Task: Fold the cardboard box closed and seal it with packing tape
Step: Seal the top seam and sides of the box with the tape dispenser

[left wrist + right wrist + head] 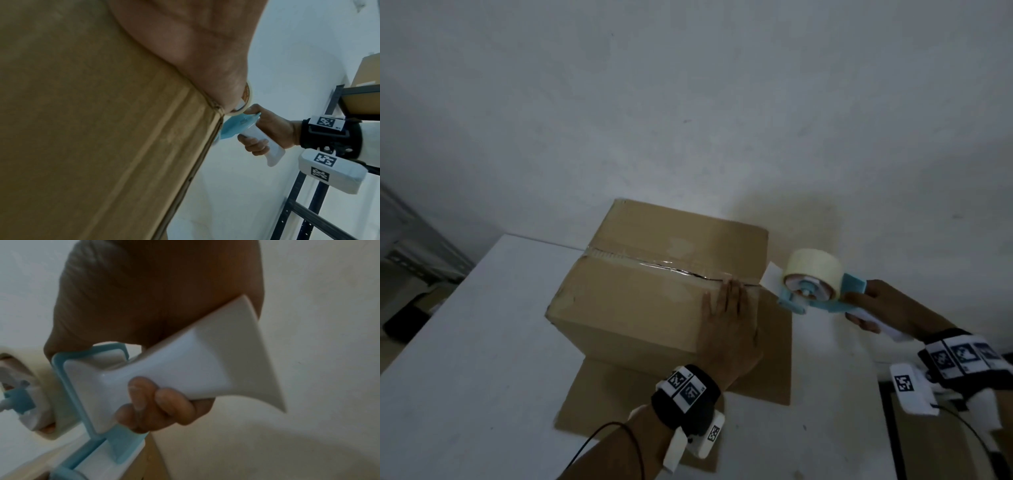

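Observation:
A closed brown cardboard box (640,294) stands on a flat cardboard sheet (774,363) on the white table (465,359). Shiny clear tape (654,265) runs along the box's top seam. My left hand (726,318) lies flat with straight fingers on the box's top at its near right corner, fingertips at the seam. My right hand (876,308) grips the white handle (185,369) of a blue tape dispenser (815,294) with a cream tape roll (813,270), held in the air just right of the box. The wrist view shows the same box (92,129) under my palm.
A white wall (688,102) rises behind the table. Dark metal shelving (308,211) holding another brown box (368,73) stands to the right. A dim metal rack (414,246) shows at far left. Bare table lies left of the box.

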